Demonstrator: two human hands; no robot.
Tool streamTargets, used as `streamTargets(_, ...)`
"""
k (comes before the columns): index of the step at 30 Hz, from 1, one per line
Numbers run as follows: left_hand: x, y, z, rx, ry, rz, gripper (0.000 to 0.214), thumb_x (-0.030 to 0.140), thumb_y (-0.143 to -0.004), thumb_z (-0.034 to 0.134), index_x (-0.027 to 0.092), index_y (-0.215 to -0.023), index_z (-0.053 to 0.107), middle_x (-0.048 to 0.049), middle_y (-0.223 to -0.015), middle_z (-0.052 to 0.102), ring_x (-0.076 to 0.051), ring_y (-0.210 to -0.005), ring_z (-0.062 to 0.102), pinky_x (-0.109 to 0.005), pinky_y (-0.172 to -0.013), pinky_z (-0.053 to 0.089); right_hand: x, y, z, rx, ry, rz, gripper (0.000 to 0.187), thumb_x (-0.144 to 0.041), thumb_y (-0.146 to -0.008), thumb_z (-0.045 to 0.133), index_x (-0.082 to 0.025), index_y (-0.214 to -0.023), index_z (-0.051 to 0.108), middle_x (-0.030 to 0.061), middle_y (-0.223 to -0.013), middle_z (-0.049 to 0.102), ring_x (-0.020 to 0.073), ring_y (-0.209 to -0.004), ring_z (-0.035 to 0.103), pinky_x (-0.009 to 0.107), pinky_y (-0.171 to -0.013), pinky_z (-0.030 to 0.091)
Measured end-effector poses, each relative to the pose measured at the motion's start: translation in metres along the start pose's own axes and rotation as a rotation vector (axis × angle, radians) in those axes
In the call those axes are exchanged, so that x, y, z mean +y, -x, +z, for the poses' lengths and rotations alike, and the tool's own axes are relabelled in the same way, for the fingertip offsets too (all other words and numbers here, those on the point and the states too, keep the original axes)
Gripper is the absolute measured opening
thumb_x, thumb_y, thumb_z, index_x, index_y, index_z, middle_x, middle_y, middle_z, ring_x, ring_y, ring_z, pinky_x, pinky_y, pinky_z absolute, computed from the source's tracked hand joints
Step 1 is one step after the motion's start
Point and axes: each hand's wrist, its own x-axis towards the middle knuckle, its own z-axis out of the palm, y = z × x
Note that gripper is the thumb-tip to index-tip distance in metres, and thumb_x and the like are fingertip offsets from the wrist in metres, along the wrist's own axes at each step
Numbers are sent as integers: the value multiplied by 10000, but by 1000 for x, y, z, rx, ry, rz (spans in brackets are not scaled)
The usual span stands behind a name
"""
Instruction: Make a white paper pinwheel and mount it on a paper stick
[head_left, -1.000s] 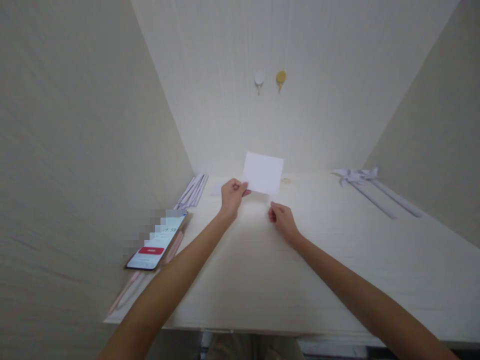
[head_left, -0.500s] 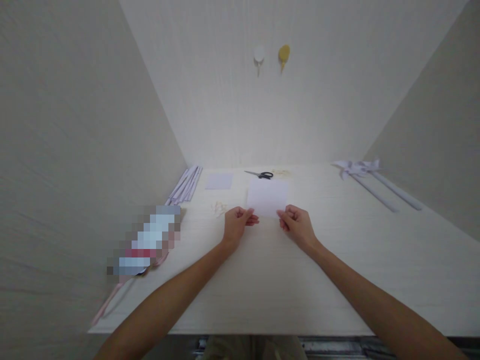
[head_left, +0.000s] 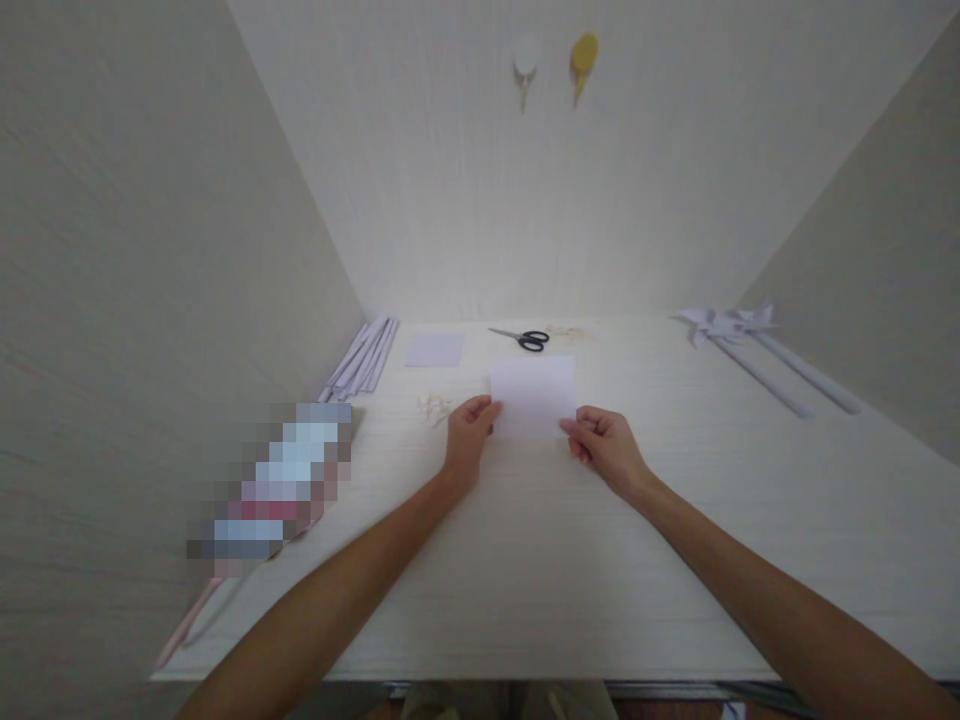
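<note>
At frame centre, left hand (head_left: 466,440) and right hand (head_left: 613,452) pinch a paper sheet (head_left: 532,392), seemingly positioning it, the next move calling for an even hold.

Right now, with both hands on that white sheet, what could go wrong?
The white sheet, held near its sides by the left hand and right hand, might crease if they pull unevenly. The scissors lie just beyond it, so a forward push could nudge them. The small pale pieces near the left hand might get brushed aside.
</note>
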Motion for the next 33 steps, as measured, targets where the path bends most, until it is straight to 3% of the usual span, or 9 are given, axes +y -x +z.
streamTargets(6,3,-5,-5,74,-102,88,294,386,-641,580,143,-514,475,64,-444,339,-44,-414,281,-189,-406,201,-3,7,5,-133,114,0,310,-387,-652,611,-168,-538,424,-55,-339,466,33,-280,316,169,-312,189)
streamTargets(11,6,-6,-7,167,-212,107,284,375,-647,565,145,-507,474,60,-450,347,-53,-431,285,-194,-419,222,-2,7,4,-96,106,-47,235,-396,-733,527,-161,-731,515,-84,-320,415,40,-276,283,164,-307,183)
streamTargets(13,7,-7,-8,166,-270,123,275,376,-645,563,140,-517,507,51,-462,383,-62,-453,319,-199,-438,249,-1,4,-1,-56,45,-124,226,-367,-759,499,-169,-864,523,-65,-421,485,51,-339,363,160,-333,247)
streamTargets(17,7,-7,-10,67,-354,117,290,391,-636,566,137,-499,537,44,-454,411,-68,-454,341,-206,-443,253,0,-3,-11,-100,1,-286,375,-265,-712,560,-226,-1076,481,34,-904,592,89,-631,543,180,-456,404)
streamTargets(20,7,-5,-9,-39,-369,103,262,378,-627,578,134,-533,586,34,-466,464,-75,-462,379,-208,-452,275,1,-4,-14,-211,40,-287,370,-208,-664,595,-224,-1032,552,61,-1031,583,126,-773,576,226,-589,469)
streamTargets(23,6,-3,-7,-108,-384,108,246,364,-621,588,129,-555,614,21,-490,511,-79,-472,405,-205,-449,284,3,-4,-14,-285,59,-249,231,-192,-646,612,-206,-875,640,50,-912,645,140,-762,603,246,-643,481)
streamTargets(26,7,-2,-6,-147,-372,92,252,370,-635,577,127,-599,628,13,-504,533,-79,-466,421,-200,-434,283,4,-4,-15,-294,111,-250,143,-196,-645,616,-202,-773,679,41,-823,673,143,-703,619,239,-596,484)
streamTargets(33,9,-8,-9,52,-344,110,262,374,-686,529,132,-753,602,48,-446,442,-59,-383,353,-187,-381,226,1,-2,-15,-98,213,-270,152,-194,-623,612,-195,-745,702,64,-863,689,169,-723,631,256,-595,486)
